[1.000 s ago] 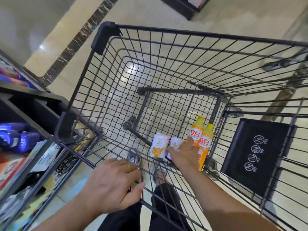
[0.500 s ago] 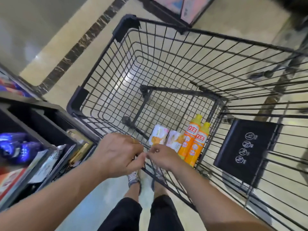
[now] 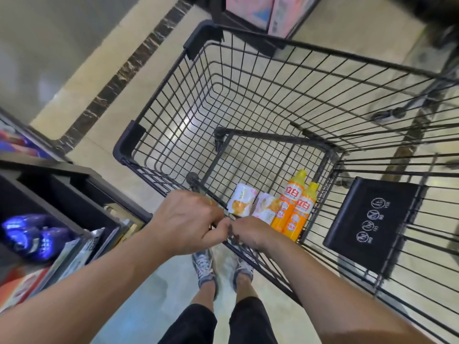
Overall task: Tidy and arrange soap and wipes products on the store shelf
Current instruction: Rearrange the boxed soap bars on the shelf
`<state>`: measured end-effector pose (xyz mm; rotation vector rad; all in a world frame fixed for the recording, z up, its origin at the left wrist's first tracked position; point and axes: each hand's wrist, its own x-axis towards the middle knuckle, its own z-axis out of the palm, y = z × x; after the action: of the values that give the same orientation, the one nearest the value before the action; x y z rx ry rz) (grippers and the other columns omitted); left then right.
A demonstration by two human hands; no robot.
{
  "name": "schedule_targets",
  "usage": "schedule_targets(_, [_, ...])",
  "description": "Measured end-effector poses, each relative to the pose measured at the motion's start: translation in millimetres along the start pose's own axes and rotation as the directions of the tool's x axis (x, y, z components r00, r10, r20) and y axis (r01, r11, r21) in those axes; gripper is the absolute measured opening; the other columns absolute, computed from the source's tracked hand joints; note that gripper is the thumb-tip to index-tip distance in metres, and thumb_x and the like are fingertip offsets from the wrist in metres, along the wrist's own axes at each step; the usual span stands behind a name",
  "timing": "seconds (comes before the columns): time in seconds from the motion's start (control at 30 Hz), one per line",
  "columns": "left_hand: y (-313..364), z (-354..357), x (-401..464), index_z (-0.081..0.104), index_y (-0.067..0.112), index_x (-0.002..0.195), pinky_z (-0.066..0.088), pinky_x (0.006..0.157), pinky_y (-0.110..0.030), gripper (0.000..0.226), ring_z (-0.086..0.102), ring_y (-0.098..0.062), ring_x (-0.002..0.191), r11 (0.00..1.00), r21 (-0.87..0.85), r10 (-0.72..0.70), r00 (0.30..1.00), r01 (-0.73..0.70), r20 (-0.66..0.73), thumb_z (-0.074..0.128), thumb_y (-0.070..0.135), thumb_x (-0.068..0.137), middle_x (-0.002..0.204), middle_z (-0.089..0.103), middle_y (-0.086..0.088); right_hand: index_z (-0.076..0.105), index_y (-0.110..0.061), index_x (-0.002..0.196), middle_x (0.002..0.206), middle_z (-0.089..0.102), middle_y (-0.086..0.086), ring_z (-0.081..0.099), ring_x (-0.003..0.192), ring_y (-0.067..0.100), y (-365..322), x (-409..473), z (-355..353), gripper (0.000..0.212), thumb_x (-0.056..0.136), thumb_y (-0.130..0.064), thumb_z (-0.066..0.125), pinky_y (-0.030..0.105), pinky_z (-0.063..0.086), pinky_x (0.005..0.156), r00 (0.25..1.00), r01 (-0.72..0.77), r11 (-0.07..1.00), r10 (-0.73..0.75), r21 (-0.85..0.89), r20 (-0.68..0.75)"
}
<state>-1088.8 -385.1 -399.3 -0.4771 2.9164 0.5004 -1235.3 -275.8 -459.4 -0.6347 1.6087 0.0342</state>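
- A second ago the right hand (image 3: 250, 232) was down inside the cart (image 3: 159, 115), at the two wipes packs (image 3: 242, 203); now it is up at the near rim, empty of any product.
- Both hands are curled over that rim wire – the left hand (image 3: 186, 220) and the right one touching thumb to thumb at its middle.
- The view has swung too: the cart's far corner now sits close to a pink display (image 3: 263, 11) ahead, so the cart looks to be getting rolled or turned. My guess is a repositioning step, not a pick.
- The wipes packs and the two orange soap bottles (image 3: 295, 209) lie side by side in the cart's near right corner, untouched, so shelving is not yet done.
- The shelf (image 3: 62, 175) edge stands just left of the cart, near its corner bumper – tight there. Open floor (image 3: 82, 78) lies ahead and to the left; the folded child seat (image 3: 367, 227) fills the right end.
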Motion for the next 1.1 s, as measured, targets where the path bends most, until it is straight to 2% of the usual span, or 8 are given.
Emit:
schedule_targets(0.1, [1,1,-2,0.054,0.018,0.063,0.036,0.047,-0.029,0.051,0.045,-0.023,0.050,1.000,0.013,-0.006,1.000,0.006,-0.009,0.031,0.051,0.095,0.055,0.048,-0.001,0.052,-0.014,0.093,0.120,0.063,0.023,0.056,0.096,0.032,-4,-4,-2,0.024,0.108,-0.024,0.037,0.035,0.037,0.077,1.000,-0.019,0.999,0.020,-0.046,0.022])
schedule_targets(0.17, [3,-1,-3,0.059,0.020,0.068,0.040,0.050,-0.032,0.056,0.046,-0.021,0.053,0.999,0.005,-0.042,0.999,0.042,0.025,0.028,0.056,0.097,0.059,0.051,0.001,0.053,-0.016,0.092,0.110,0.060,0.014,0.052,0.094,0.028,0,-11,-2,0.026,0.106,-0.035,0.041,0.033,0.036,0.076,1.000,-0.021,1.000,0.021,-0.005,-0.013])
schedule_targets(0.3, [8,-20,-4,0.068,0.032,0.104,0.047,0.084,-0.037,0.050,0.057,-0.014,0.088,0.989,-0.089,-0.106,0.984,0.119,0.140,0.028,0.062,0.101,0.092,0.066,0.011,0.068,-0.024,0.100,0.099,0.067,-0.004,0.060,0.086,0.014,12,-32,-7,0.030,0.099,-0.051,0.055,0.028,0.042,0.065,0.962,-0.009,0.992,0.043,0.127,-0.268])
schedule_targets(0.43, [16,-57,-25,0.068,0.036,0.112,0.049,0.089,-0.036,0.033,0.059,-0.010,0.102,0.932,-0.244,-0.268,0.963,0.267,0.032,0.042,0.054,0.102,0.106,0.067,0.017,0.069,-0.029,0.095,0.088,0.069,-0.012,0.060,0.072,0.005,7,-75,-16,0.015,0.098,-0.037,0.057,0.020,0.042,0.056,0.872,0.141,0.970,-0.027,0.199,-0.489])
schedule_targets(0.67, [56,-140,-113,0.070,0.038,0.113,0.056,0.088,-0.039,0.019,0.062,0.001,0.100,0.749,-0.523,-0.512,0.856,0.407,-0.067,0.054,0.042,0.104,0.108,0.068,0.022,0.072,-0.030,0.090,0.093,0.074,-0.008,0.072,0.090,0.019,-50,-204,-7,0.007,0.096,-0.032,0.069,0.033,0.054,0.082,0.713,0.536,0.822,-0.319,0.193,-0.625])
schedule_targets(0.77, [83,-161,-167,0.069,0.042,0.104,0.053,0.083,-0.032,0.012,0.061,0.007,0.094,0.672,-0.594,-0.635,0.756,0.442,-0.156,0.057,0.041,0.103,0.103,0.069,0.024,0.074,-0.027,0.093,0.094,0.076,-0.004,0.073,0.090,0.022,-67,-257,14,0.005,0.095,-0.030,0.072,0.039,0.056,0.085,0.652,0.659,0.734,-0.449,0.165,-0.611])
schedule_targets(0.93, [145,-171,-265,0.071,0.044,0.095,0.052,0.078,-0.025,0.013,0.067,0.005,0.092,0.513,-0.723,-0.840,0.446,0.464,-0.310,0.061,0.037,0.100,0.096,0.071,0.030,0.075,-0.020,0.095,0.086,0.075,0.000,0.072,0.080,0.018,-89,-322,51,0.003,0.095,-0.020,0.072,0.034,0.059,0.072,0.558,0.792,0.610,-0.710,0.022,-0.430])
schedule_targets(1.1, [205,-183,-353,0.072,0.041,0.090,0.045,0.068,-0.015,0.019,0.068,0.004,0.082,0.415,-0.771,-0.909,0.174,0.483,-0.380,0.065,0.026,0.101,0.089,0.073,0.027,0.076,-0.028,0.096,0.091,0.076,-0.006,0.071,0.086,0.015,-131,-372,102,0.006,0.095,-0.023,0.071,0.044,0.060,0.088,0.449,0.875,0.476,-0.866,-0.090,-0.222])
